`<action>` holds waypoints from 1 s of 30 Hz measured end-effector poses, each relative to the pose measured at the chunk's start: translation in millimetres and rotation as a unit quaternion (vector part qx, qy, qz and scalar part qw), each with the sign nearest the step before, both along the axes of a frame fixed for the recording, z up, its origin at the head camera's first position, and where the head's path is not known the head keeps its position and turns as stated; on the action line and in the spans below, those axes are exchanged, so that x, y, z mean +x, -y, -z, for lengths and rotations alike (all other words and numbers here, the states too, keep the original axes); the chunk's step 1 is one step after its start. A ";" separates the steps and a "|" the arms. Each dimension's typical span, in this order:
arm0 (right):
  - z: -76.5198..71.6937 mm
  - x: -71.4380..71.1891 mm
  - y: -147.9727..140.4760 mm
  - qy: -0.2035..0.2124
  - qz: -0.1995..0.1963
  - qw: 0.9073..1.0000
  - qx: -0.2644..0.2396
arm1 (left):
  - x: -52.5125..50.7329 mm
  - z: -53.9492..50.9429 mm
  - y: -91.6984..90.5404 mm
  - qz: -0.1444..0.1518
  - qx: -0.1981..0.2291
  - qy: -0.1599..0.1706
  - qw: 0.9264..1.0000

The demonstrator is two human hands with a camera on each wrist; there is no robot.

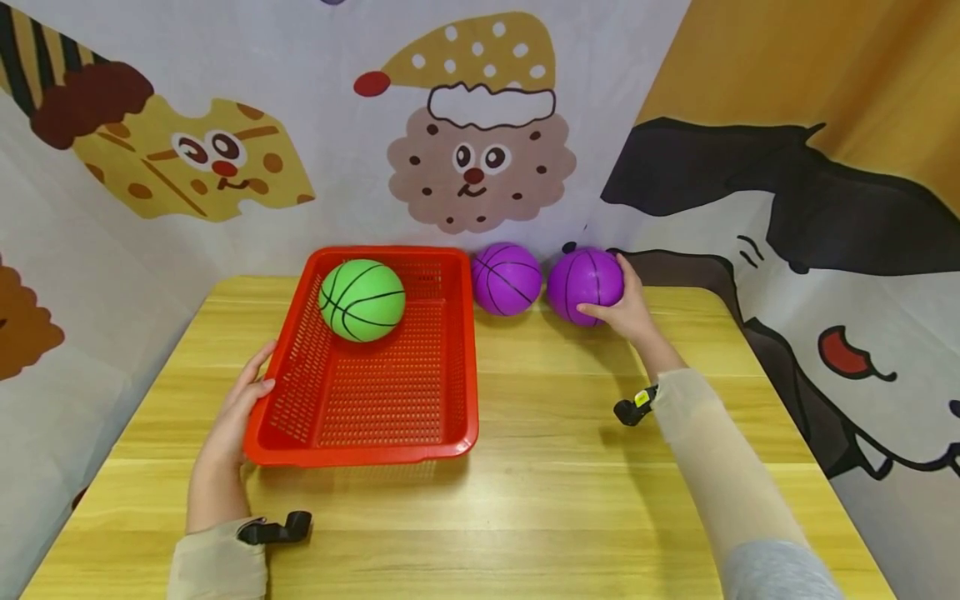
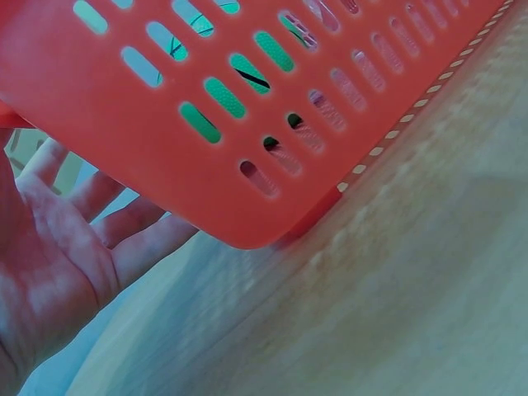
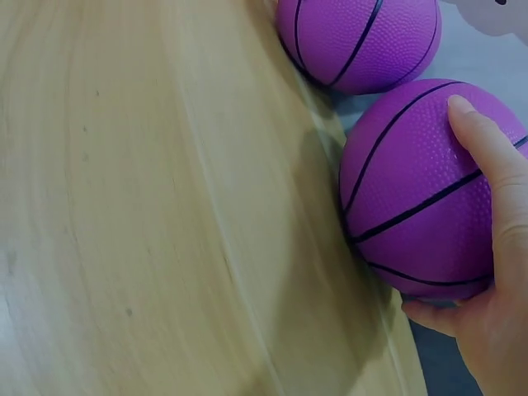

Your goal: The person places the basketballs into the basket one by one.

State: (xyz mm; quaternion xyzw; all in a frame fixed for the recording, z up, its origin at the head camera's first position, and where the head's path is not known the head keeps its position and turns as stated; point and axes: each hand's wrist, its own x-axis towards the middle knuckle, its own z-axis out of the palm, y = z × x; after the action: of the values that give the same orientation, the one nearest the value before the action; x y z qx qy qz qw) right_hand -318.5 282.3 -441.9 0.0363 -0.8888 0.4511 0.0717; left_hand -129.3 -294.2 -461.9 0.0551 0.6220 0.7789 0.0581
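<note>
A red basket [image 1: 465, 367] stands on the table's left half, with a green ball [image 1: 362, 300] inside at its back left. At the basket's left side, my left hand [image 1: 232, 417] has its thumb tip at the rim; the left wrist view shows the fingers [image 2: 136, 239] extended against the outer wall [image 2: 165, 173]. My right hand [image 1: 626, 308] grips the right-hand purple ball [image 1: 583, 283] at the back of the table, fingers on its far right side and thumb in front. Another purple ball [image 1: 507, 279] sits between it and the basket, also visible in the right wrist view.
The wooden table [image 1: 555, 492] reaches back to a hanging cloth [image 1: 330, 167] printed with cartoon figures, close behind the basket and the balls. A black wrist camera [image 1: 633, 407] hangs at the right wrist, another [image 1: 277, 528] at the left.
</note>
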 end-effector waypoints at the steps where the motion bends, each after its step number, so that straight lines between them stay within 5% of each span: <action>1: 0.4 0.4 0.2 -0.001 0.005 1.000 -0.003 | -0.6 0.2 -0.2 0.000 -0.001 -0.001 1.000; 16: -6.2 15.3 -5.7 -0.021 0.070 0.997 -0.031 | -5.6 2.1 -5.6 0.005 -0.003 -0.003 1.000; 24: -32.1 34.1 -3.7 -0.048 0.065 0.994 -0.077 | -6.6 1.8 -7.9 0.006 0.006 0.003 1.000; 30: -60.4 61.8 25.9 -0.049 0.028 0.991 -0.121 | -2.5 -0.1 -1.1 0.002 0.001 -0.003 1.000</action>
State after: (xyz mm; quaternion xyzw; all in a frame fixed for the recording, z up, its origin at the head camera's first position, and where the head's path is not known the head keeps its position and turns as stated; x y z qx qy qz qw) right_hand -256.7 256.4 -381.5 0.0241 -0.8238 0.5509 0.1316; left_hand -131.8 -293.1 -461.8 0.0585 0.6212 0.7793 0.0580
